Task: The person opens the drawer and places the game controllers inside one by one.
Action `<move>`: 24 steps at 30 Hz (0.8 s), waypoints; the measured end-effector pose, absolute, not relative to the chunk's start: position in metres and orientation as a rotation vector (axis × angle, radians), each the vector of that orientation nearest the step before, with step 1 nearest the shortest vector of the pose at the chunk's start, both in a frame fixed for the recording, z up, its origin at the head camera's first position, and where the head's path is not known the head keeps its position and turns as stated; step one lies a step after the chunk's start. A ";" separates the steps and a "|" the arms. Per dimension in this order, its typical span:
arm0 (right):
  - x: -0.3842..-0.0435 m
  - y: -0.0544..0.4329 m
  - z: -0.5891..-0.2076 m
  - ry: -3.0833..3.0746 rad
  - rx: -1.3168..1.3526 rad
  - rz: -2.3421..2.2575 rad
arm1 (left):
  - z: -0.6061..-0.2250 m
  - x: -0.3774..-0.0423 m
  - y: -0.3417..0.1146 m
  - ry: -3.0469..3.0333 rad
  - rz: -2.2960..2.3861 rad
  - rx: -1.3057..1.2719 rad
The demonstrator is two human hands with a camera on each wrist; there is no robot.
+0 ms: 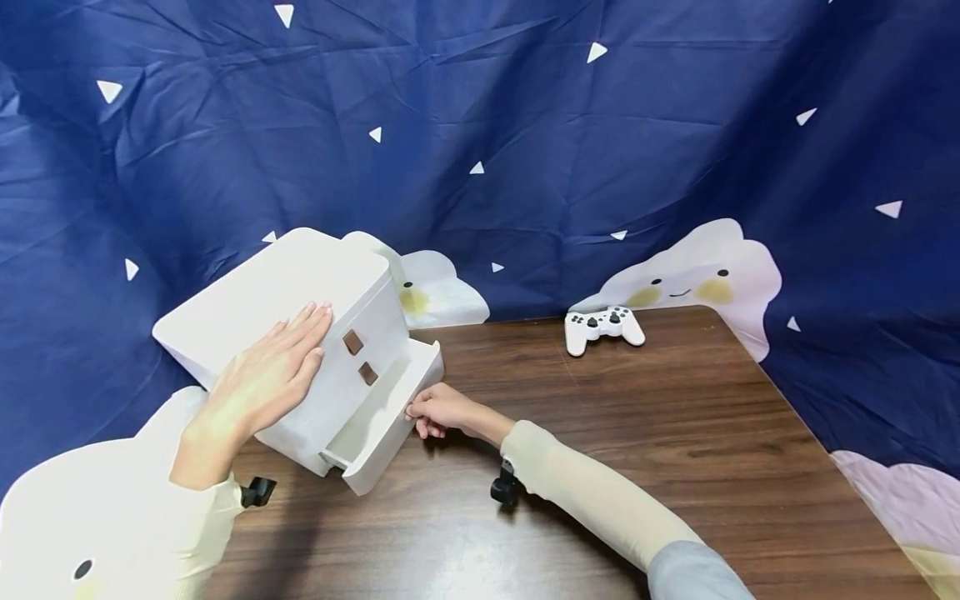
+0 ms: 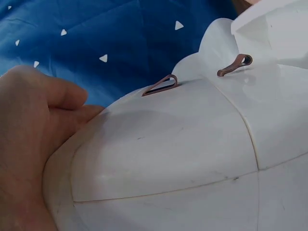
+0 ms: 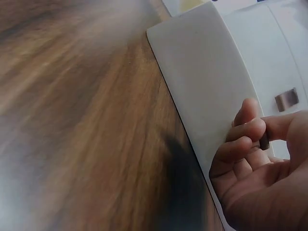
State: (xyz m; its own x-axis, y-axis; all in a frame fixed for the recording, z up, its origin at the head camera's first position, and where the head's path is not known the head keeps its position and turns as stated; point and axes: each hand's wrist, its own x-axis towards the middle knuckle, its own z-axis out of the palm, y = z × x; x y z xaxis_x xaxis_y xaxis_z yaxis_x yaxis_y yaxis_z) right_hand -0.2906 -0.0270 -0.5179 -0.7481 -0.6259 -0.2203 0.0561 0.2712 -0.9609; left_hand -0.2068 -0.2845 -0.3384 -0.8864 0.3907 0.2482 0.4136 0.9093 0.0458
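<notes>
A white drawer cabinet (image 1: 300, 275) stands at the left of the table, turned at an angle. My left hand (image 1: 262, 379) lies flat on its top with straight fingers near the front edge. The bottom drawer (image 1: 386, 450) is pulled out, and its visible inside is bare white. At that drawer's front, my right hand (image 1: 446, 408) pinches a brown pull tab (image 3: 264, 140) between thumb and fingers, the other fingers curled. Two more pull tabs show on the drawers above, an upper one (image 1: 352, 342) and a lower one (image 1: 367, 373).
A white game controller (image 1: 603, 327) lies at the table's back edge, right of the cabinet. The brown wooden table (image 1: 637, 408) extends to the right. A blue curtain (image 1: 480, 83) with white triangles and clouds hangs behind.
</notes>
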 end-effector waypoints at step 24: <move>-0.268 0.034 -0.520 1.935 -0.604 -1.400 | -0.337 -0.209 -0.286 -2.851 -0.145 -0.600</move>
